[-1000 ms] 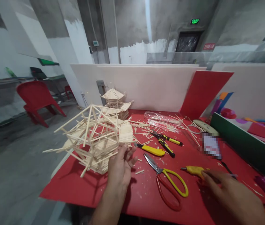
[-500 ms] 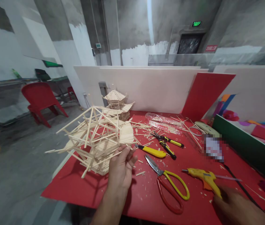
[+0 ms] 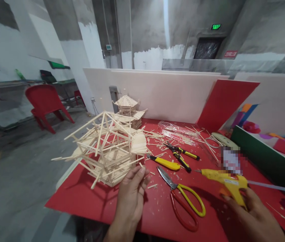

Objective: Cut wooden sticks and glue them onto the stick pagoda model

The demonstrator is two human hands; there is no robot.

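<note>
My left hand point(image 3: 132, 191) pinches a short wooden stick point(image 3: 141, 165) between thumb and fingertips, its end showing above them. Just left of it stands an open pavilion frame of thin wooden sticks point(image 3: 104, 148), with slatted roof panels on its sides. My right hand point(image 3: 257, 210) is wrapped round the handle of a yellow glue gun point(image 3: 227, 178). The gun is raised off the table, nozzle to the left, a clear glue stick point(image 3: 271, 185) poking from its back. Between my hands lie scissors point(image 3: 174, 186) with one red and one yellow handle.
On the red table point(image 3: 82, 201) lie a yellow utility knife point(image 3: 166, 163), black-and-yellow pliers point(image 3: 179, 156) and scattered stick pieces. Bagged sticks point(image 3: 180, 132) lie behind them. A finished-looking stick pagoda point(image 3: 126, 104) stands at the back. A green board point(image 3: 266, 158) edges the right side.
My right hand has closed round the glue gun and lifted it from the table. My left hand has drawn slightly down from the frame with the stick. The view has shifted a little.
</note>
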